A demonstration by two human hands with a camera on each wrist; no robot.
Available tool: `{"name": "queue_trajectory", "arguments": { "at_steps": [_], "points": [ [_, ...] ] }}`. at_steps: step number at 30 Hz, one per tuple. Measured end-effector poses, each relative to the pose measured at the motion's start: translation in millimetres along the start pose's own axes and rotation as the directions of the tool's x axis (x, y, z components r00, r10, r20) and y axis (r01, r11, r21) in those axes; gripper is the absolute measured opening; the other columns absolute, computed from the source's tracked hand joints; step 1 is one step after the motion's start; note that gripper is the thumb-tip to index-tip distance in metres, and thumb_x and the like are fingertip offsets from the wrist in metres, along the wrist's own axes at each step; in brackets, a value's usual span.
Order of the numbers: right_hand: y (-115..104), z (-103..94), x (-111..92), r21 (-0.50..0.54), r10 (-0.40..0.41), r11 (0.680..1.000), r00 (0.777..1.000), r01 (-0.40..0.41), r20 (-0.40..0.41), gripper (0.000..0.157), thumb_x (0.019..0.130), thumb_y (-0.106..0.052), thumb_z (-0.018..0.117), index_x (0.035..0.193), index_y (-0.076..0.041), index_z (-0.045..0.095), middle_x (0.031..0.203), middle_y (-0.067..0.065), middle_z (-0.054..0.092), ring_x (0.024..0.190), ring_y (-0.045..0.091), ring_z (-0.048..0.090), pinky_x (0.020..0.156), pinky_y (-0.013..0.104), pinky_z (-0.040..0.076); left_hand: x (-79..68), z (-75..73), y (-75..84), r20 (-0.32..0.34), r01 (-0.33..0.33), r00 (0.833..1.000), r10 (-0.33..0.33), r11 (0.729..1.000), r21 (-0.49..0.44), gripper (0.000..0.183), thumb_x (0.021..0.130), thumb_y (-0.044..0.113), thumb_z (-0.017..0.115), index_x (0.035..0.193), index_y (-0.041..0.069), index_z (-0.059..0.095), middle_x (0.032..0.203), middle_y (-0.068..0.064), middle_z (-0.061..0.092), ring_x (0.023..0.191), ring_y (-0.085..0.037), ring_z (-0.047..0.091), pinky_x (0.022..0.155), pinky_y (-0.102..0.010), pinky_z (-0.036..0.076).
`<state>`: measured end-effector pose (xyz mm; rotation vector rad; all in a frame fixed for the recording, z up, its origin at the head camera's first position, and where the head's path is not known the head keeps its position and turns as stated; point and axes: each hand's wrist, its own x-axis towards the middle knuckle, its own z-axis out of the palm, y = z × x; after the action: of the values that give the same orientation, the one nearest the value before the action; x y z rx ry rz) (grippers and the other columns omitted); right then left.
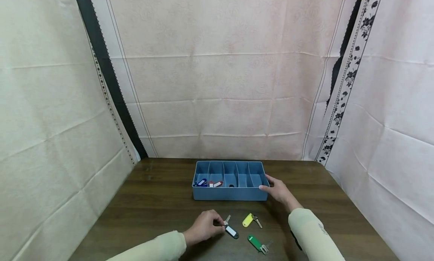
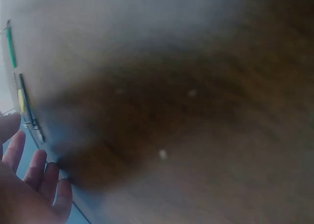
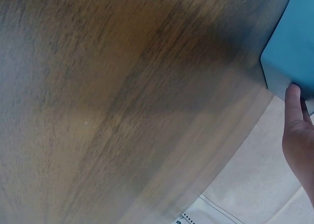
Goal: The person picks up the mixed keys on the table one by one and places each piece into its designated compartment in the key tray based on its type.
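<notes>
My left hand (image 1: pixel 205 227) is at a black key tag (image 1: pixel 232 232) with a white label and a key. Its thumb and index finger pinch the ring end; in the left wrist view, the other fingers of the left hand (image 2: pixel 34 184) spread loosely. My right hand (image 1: pixel 279 191) holds the right end of a blue compartment box (image 1: pixel 230 194), thumb at the front rim, fingers along the side. A finger (image 3: pixel 293 98) presses the box wall in the right wrist view. Blue tags (image 1: pixel 202 182) lie in the leftmost compartment, red tags (image 1: pixel 216 184) in the second.
On the brown wooden table (image 1: pixel 152 200) lie a yellow key tag (image 1: pixel 248 220) and a green key tag (image 1: pixel 254 243), each with a key. A small dark item (image 1: pixel 231 185) shows in the box's middle compartment. Pale cloth (image 1: pixel 220 83) hangs behind and at both sides.
</notes>
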<state>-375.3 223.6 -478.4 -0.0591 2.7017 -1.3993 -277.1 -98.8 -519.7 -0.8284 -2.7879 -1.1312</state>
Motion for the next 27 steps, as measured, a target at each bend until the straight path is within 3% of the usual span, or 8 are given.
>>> {"name": "queue_trajectory", "arguments": {
  "at_steps": [4, 13, 21, 27],
  "points": [
    [1.1, -0.1, -0.2, -0.002, -0.011, 1.000, 1.000, 0.011, 0.001, 0.087, 0.088, -0.051, 0.069, 0.156, -0.011, 0.031, 0.151, 0.028, 0.037, 0.136, 0.049, 0.036, 0.105, 0.064, 0.033, 0.0, 2.9, -0.3, -0.023, -0.029, 0.999, 0.031, 0.997, 0.068, 0.008, 0.077, 0.016, 0.084, 0.079, 0.017, 0.076, 0.081, 0.015, 0.058, 0.081, -0.004, 0.054, 0.074, -0.027, 0.044],
    [3.3, 1.0, 0.6, -0.029, -0.048, 0.998, 0.999, 0.048, -0.009, 0.084, 0.091, -0.047, 0.068, 0.155, -0.007, 0.032, 0.149, 0.028, 0.040, 0.134, 0.047, 0.040, 0.104, 0.061, 0.037, 3.0, 4.5, 2.7, 0.000, 0.016, 1.000, -0.016, 0.991, 0.132, 0.007, 0.076, 0.016, 0.083, 0.075, 0.017, 0.076, 0.080, 0.016, 0.055, 0.078, -0.004, 0.049, 0.070, -0.026, 0.044],
    [3.3, 0.9, 1.1, -0.020, -0.056, 0.998, 0.998, 0.056, -0.001, 0.082, 0.091, -0.046, 0.068, 0.155, -0.007, 0.032, 0.149, 0.028, 0.040, 0.134, 0.047, 0.040, 0.104, 0.061, 0.037, 3.5, 2.9, 3.4, 0.010, 0.028, 0.999, -0.030, 0.991, 0.131, 0.007, 0.079, 0.016, 0.080, 0.074, 0.020, 0.075, 0.080, 0.016, 0.055, 0.079, -0.004, 0.051, 0.071, -0.028, 0.045],
    [2.6, 0.1, 0.6, -0.024, -0.053, 0.998, 0.999, 0.053, -0.001, 0.082, 0.092, -0.047, 0.068, 0.155, -0.008, 0.032, 0.149, 0.028, 0.040, 0.135, 0.047, 0.039, 0.105, 0.060, 0.037, 8.8, -4.7, 8.9, 0.034, 0.059, 0.998, -0.061, 0.997, 0.058, 0.009, 0.082, 0.016, 0.077, 0.075, 0.020, 0.075, 0.081, 0.015, 0.055, 0.079, -0.004, 0.052, 0.073, -0.029, 0.045]
  ]
}}
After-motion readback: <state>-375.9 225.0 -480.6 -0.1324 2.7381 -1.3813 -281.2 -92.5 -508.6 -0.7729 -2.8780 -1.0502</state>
